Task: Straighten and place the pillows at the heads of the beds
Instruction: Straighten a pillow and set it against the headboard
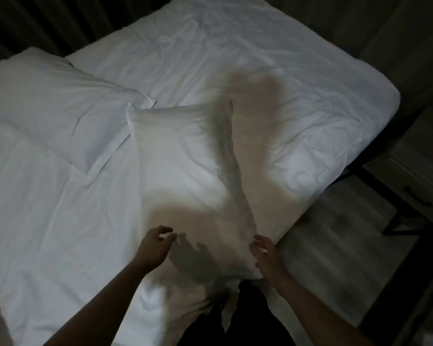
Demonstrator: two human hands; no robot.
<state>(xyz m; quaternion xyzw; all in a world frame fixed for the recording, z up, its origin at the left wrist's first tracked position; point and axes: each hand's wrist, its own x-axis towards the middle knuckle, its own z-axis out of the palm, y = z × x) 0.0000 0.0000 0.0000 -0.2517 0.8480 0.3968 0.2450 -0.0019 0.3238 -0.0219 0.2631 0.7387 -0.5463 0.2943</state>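
A white pillow (185, 171) lies lengthwise on the white bed (273, 71), blurred by motion, its near end close to me. My left hand (154, 247) hovers at the pillow's near left edge, fingers apart and curled, holding nothing. Beside the near right edge, my right hand (266, 255) is spread open, touching or almost touching the cover. A second white pillow (53, 103) rests at the left, tilted, its corner next to the first pillow.
Rumpled white sheets cover the bed. A dark side table (410, 181) with a drawer handle stands at the right on a pale wood floor (335, 245). Dark curtains (48, 21) hang behind the bed at upper left.
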